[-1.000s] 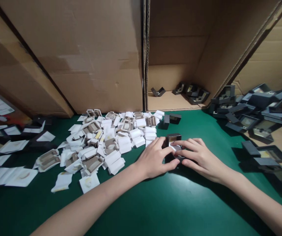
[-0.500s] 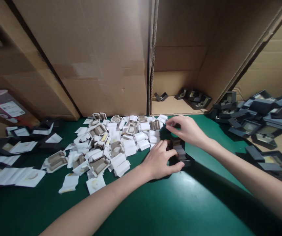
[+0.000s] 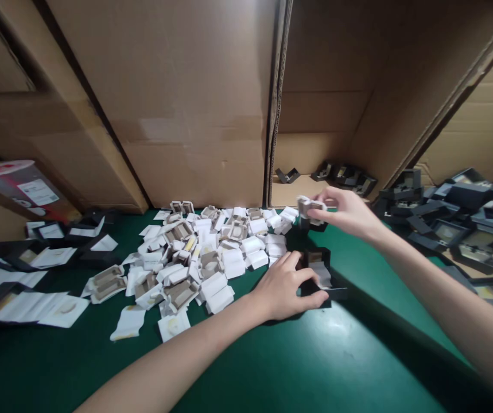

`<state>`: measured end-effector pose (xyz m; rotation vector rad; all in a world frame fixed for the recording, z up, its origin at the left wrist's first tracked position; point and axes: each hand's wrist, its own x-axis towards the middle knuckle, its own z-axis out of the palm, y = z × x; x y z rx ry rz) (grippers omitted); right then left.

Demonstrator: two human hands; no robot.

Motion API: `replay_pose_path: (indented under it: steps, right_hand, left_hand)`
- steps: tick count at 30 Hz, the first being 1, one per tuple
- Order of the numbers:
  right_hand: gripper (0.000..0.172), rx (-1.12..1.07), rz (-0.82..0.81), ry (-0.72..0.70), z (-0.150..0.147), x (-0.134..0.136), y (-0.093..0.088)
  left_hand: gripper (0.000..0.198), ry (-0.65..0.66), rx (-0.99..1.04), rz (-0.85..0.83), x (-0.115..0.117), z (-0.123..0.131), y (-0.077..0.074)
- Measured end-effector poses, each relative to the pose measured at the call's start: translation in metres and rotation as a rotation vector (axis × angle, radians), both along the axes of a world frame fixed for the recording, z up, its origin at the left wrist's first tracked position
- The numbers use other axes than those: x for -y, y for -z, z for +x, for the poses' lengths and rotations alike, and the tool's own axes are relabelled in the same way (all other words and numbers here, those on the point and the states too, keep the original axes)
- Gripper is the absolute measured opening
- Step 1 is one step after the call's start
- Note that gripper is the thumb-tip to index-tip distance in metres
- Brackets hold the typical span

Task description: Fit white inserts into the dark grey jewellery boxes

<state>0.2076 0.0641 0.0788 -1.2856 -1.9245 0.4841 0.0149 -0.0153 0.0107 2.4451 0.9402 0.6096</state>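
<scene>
Pinched in my right hand (image 3: 341, 212) is a small white-and-grey paper insert (image 3: 310, 207), held above the green surface at the right end of the pile. My left hand (image 3: 284, 287) has its thumb and fingers around the left side of an open black box (image 3: 326, 295). A white paper piece (image 3: 321, 274) lies inside that box. To the left spreads a heap of folded white inserts (image 3: 233, 261), some with grey hollows facing up. Beneath the raised insert is a dark object (image 3: 315, 225), partly hidden.
Open black boxes with white papers (image 3: 50, 258) line the left side, near a labelled container (image 3: 35, 186). Many black boxes (image 3: 465, 206) are piled at the right. Cardboard walls (image 3: 198, 115) stand behind; several black boxes (image 3: 287, 175) sit in the opening.
My right hand has risen slightly and now shows a paper insert between its fingers. My left hand stays at the black box. The whole view has shifted a little.
</scene>
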Motion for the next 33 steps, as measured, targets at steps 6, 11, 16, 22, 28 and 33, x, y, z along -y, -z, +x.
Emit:
replay_pose_path:
  steps: [6, 11, 16, 22, 28, 33]
  right_hand:
    - [0.021, 0.256, 0.080, 0.077, 0.058, 0.044, 0.035]
    - [0.009, 0.505, 0.108, 0.105, 0.079, 0.057, 0.077]
    - [0.030, 0.463, 0.037, -0.014, 0.086, 0.062, 0.083]
    - [0.034, 0.424, -0.052, -0.052, 0.094, 0.065, 0.081]
    - [0.035, 0.411, -0.023, -0.021, 0.094, 0.064, 0.081]
    - [0.029, 0.387, 0.007, -0.049, 0.085, 0.071, 0.067]
  left_hand:
    - [0.030, 0.007, -0.004, -0.015, 0.000, 0.001, -0.002]
    - [0.030, 0.021, -0.017, -0.027, 0.000, 0.001, -0.004]
    - [0.029, 0.027, -0.021, -0.034, 0.000, 0.000, -0.004]
    - [0.028, 0.022, -0.025, -0.027, 0.000, 0.001, -0.003]
    - [0.025, 0.031, -0.033, -0.044, 0.000, 0.001, -0.005]
    - [0.028, 0.030, -0.068, -0.041, -0.001, 0.001, -0.006]
